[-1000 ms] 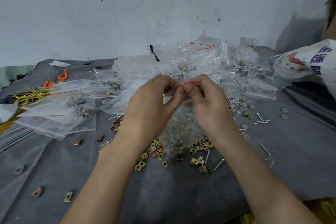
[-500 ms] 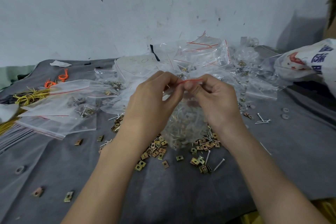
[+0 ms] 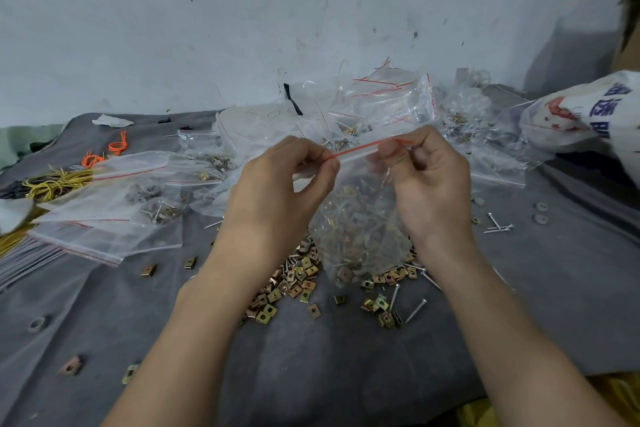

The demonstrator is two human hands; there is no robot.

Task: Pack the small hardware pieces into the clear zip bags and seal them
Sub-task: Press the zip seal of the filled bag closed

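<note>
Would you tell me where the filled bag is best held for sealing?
By the red zip strip along its top edge, pinched from either end, as the left hand and right hand do: the bag hangs below it, hardware weighing its bottom.

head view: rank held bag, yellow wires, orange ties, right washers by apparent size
1. held bag, though it is nearest the camera
2. yellow wires
3. orange ties
4. right washers, the two alike
</note>
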